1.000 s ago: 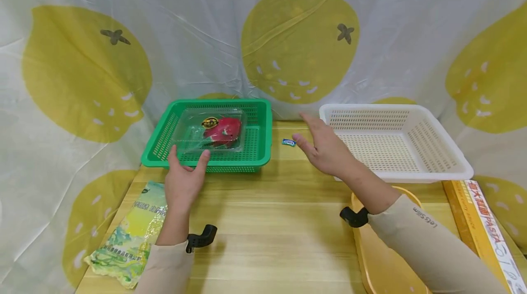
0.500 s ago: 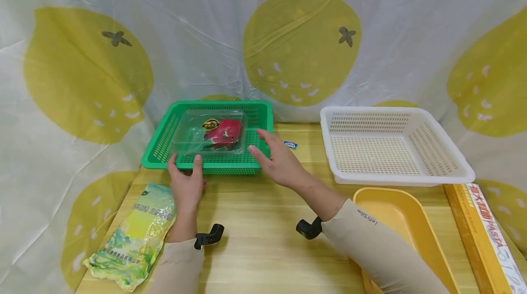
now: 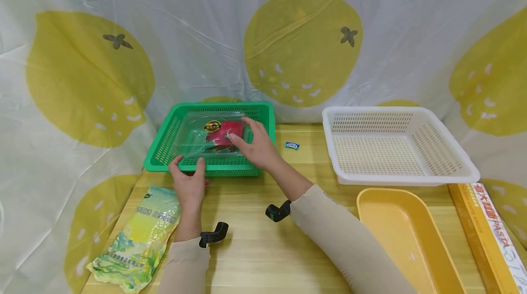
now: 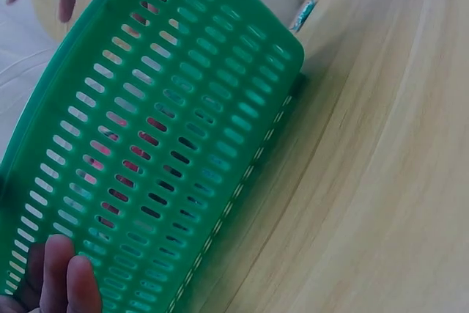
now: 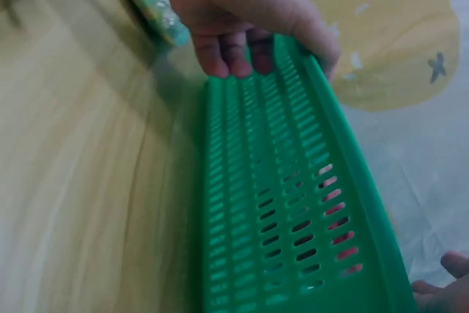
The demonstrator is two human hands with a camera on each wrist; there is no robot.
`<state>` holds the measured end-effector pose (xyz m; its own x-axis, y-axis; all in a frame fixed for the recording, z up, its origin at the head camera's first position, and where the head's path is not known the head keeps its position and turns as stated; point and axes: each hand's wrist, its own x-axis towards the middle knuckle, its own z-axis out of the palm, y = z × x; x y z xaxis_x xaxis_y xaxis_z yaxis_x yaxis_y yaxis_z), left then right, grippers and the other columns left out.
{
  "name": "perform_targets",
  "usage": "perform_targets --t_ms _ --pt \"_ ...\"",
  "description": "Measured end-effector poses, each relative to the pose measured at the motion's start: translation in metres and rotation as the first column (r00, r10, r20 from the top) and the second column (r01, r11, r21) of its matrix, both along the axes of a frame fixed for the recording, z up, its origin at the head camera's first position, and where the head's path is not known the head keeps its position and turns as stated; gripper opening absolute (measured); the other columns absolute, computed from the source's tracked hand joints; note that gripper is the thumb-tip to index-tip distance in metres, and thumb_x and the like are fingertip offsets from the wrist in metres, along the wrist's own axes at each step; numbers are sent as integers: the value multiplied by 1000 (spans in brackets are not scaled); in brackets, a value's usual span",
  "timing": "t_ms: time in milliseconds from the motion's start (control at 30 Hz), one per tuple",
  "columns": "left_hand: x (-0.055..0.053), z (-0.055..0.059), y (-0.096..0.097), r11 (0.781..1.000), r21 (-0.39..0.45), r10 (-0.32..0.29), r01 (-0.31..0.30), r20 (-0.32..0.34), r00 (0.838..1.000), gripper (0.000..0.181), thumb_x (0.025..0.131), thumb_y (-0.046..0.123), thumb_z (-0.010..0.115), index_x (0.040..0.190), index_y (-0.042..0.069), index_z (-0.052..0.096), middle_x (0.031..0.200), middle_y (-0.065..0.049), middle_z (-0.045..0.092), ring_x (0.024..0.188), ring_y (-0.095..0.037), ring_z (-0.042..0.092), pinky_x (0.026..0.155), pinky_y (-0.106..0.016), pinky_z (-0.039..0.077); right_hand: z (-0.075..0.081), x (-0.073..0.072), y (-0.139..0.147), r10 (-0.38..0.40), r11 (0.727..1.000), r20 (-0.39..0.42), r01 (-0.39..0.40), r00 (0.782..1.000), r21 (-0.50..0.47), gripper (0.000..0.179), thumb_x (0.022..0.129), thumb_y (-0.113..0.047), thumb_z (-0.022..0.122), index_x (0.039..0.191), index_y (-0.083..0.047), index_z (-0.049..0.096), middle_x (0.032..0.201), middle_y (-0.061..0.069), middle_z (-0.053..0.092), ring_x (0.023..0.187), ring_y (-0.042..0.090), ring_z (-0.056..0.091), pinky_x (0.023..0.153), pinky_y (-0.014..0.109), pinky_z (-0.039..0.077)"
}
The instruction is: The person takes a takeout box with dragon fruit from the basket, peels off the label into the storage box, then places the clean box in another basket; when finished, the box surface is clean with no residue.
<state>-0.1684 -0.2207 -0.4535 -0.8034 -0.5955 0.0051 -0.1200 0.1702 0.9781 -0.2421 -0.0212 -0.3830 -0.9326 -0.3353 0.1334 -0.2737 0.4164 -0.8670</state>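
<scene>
My left hand (image 3: 190, 189) grips the front rim of a green perforated basket (image 3: 154, 159). In the left wrist view its fingers (image 4: 57, 273) curl against the basket's outer wall. Inside the basket lies a clear plastic clamshell box (image 3: 191, 131) with a round black-and-gold sticker; a red fruit with green tips, like a dragon fruit (image 3: 230, 130), shows through it. My right hand (image 3: 260, 147) reaches over the basket's right side, thumb and forefinger spread above the box's right end. Whether its fingers touch the box cannot be told.
A small blue wrapped candy (image 3: 292, 146) lies right of the basket. Further right are a white basket (image 3: 335, 157), a yellow tray (image 3: 395, 221) and a long pasta box (image 3: 486, 234). A green-yellow packet (image 3: 140, 234) lies front left, and a lemon-print curtain (image 3: 197, 33) hangs behind.
My right hand has swung left from beside the white basket, past the candy, to above the clamshell box. My left hand has stayed at the green basket's front rim.
</scene>
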Motion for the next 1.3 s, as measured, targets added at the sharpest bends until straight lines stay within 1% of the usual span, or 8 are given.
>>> perform_targets --t_ms 167,300,467,567,633,800,1067,1300 --pt "-1 -2 1 1000 -3 9 -9 5 1000 68 94 52 66 148 27 34 74 -18 63 52 -31 67 55 -36 57 -6 -24 -10 -36 996 87 43 996 -83 76 99 -47 63 160 -18 30 166 17 27 154 35 27 120 60 33" --pt "-2 -4 1 1000 2 18 -18 -3 1000 67 94 52 66 148 28 35 69 -11 61 52 -31 66 54 -36 56 -14 -39 -18 -57 993 141 70 988 -90 81 97 -46 67 163 -24 24 168 15 24 156 35 22 121 61 33" --pt "-1 -6 3 999 1 39 -39 -12 999 66 93 53 67 147 29 37 57 -4 57 51 -33 65 52 -33 54 -23 -50 -26 -12 993 246 40 969 -111 87 97 -41 70 164 -28 17 171 12 19 157 36 22 120 57 36" --pt "-2 -7 4 999 -5 36 -36 -16 999 67 93 53 66 148 28 36 53 -2 57 51 -35 64 50 -32 52 -26 -53 -30 -1 988 299 47 954 -148 86 97 -35 70 164 -28 16 171 12 19 156 38 26 120 55 37" --pt "-2 -6 4 999 -5 36 -36 -20 999 67 93 54 66 148 28 36 52 -1 58 50 -35 64 50 -31 51 -26 -54 -32 -9 989 311 55 950 -139 84 98 -33 69 164 -27 18 170 13 22 155 39 28 120 54 38" --pt "-2 -5 5 999 -12 49 -50 -29 998 66 94 52 66 148 28 37 51 -1 57 48 -33 64 48 -30 50 -27 -55 -36 -4 996 311 32 950 -85 76 101 -30 65 164 -25 22 166 18 31 151 39 34 120 49 38" --pt "-3 -5 4 999 -23 46 -47 -15 999 66 94 53 66 147 29 37 52 -5 59 49 -34 63 49 -31 50 -31 -56 -39 -4 996 334 33 942 -80 66 105 -29 59 162 -23 28 162 18 37 146 36 42 117 47 41" --pt "-3 -8 4 998 -31 48 -49 -29 998 65 94 54 65 147 29 37 49 2 55 49 -32 62 51 -32 50 -32 -57 -40 4 998 315 15 949 -59 64 104 -24 59 161 -19 30 159 21 41 143 36 46 114 44 45"
